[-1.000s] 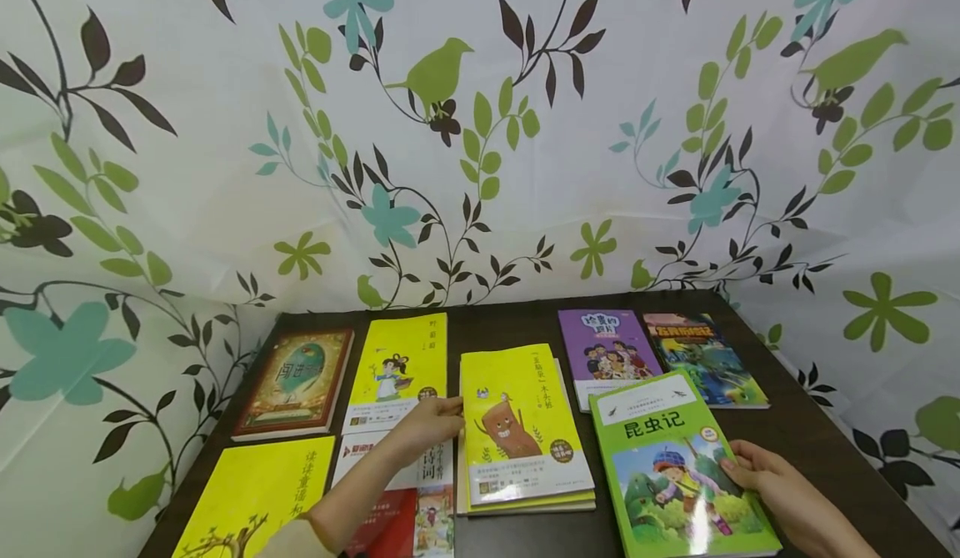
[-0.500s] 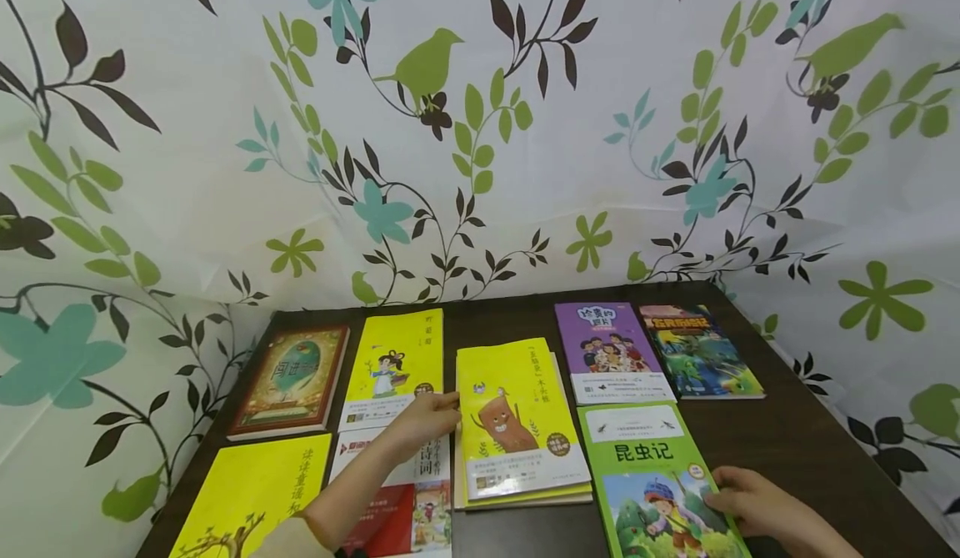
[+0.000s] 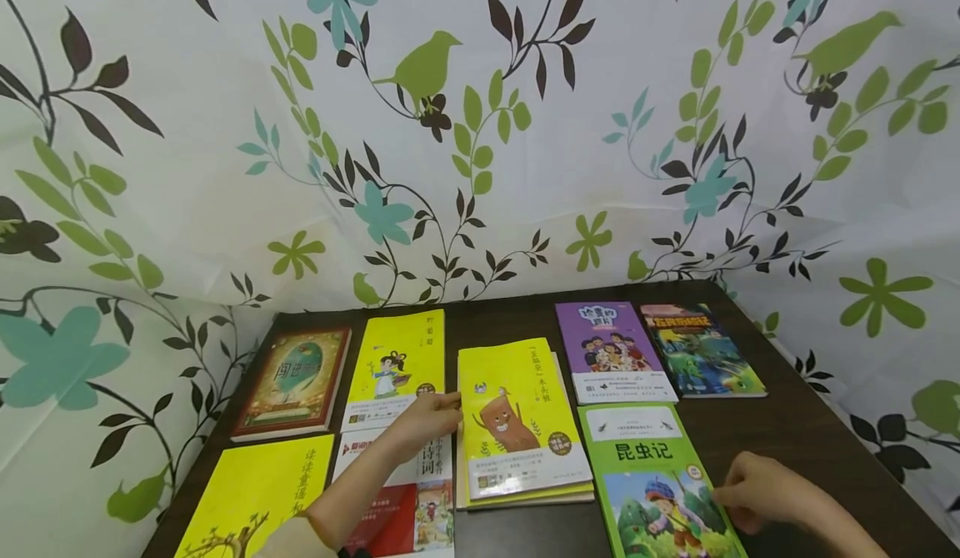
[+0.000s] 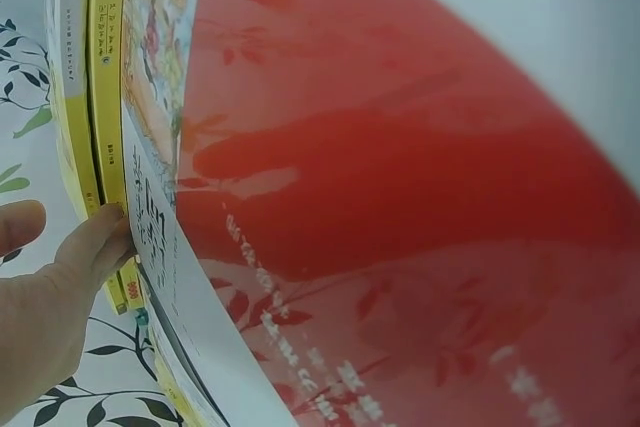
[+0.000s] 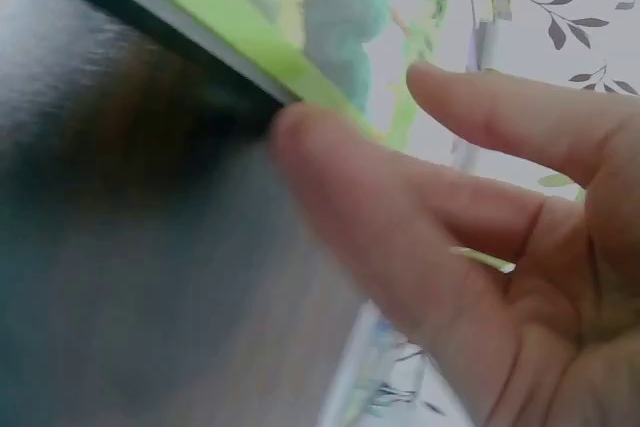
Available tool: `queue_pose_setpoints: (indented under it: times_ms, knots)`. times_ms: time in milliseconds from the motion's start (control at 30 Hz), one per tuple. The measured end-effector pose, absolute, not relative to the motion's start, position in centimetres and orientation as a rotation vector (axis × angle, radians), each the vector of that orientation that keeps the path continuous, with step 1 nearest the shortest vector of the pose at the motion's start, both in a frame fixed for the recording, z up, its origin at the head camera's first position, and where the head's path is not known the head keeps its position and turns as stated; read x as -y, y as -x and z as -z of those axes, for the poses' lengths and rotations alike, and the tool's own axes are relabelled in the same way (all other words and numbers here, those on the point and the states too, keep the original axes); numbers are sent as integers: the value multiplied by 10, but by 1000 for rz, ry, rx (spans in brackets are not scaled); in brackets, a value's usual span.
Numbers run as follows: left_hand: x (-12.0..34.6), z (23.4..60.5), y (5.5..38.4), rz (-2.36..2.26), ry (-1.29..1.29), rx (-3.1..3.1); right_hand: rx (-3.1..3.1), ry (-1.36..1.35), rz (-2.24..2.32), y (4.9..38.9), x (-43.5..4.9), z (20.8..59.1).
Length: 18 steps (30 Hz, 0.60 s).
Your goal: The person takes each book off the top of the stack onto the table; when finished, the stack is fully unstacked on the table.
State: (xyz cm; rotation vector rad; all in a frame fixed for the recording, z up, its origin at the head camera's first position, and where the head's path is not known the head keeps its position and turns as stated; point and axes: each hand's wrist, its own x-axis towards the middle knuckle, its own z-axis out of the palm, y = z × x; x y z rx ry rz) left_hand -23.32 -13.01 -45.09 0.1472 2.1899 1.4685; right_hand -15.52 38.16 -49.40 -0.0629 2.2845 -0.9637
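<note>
A yellow book with a tree-stump cartoon [image 3: 501, 429] tops a small stack in the middle of the table. My left hand [image 3: 422, 426] touches the stack's left side; the left wrist view shows its fingers against the yellow spines [image 4: 108, 97], thumb apart. Right of the stack lies a green book [image 3: 660, 483] with a cartoon child on its cover. Beside its right edge is my right hand [image 3: 765, 495]. In the right wrist view a fingertip meets the green book's edge [image 5: 300, 82], and the thumb stands off above the cover.
Behind the green book lie a purple book [image 3: 611, 349] and a dark colourful book [image 3: 701, 349]. To the left are a brown-framed book [image 3: 292, 383], two yellow books [image 3: 397, 358] and a red-and-white book [image 3: 382, 512]. A patterned cloth [image 3: 495, 166] walls the dark table [image 3: 795, 449].
The green book, tilted and gripped by my right hand earlier, now lies straighter below the purple book. My right hand has let go of it. My left hand stays at the stack.
</note>
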Motion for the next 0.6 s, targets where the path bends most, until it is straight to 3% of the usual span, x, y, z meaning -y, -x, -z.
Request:
queue_pose_setpoints:
  times_ms: [167, 267, 433, 600]
  knots:
    - [131, 451, 232, -1466, -152, -2199, -2599, 51, 859, 157, -322, 418]
    - [130, 451, 232, -1461, -140, -2213, -2623, 235, 1013, 168, -297, 397]
    - [130, 452, 231, -1474, -138, -2208, -2518, 412, 1171, 194, -255, 399]
    - [128, 452, 230, -1490, -136, -2191, -2519, 311, 1180, 217, -213, 421]
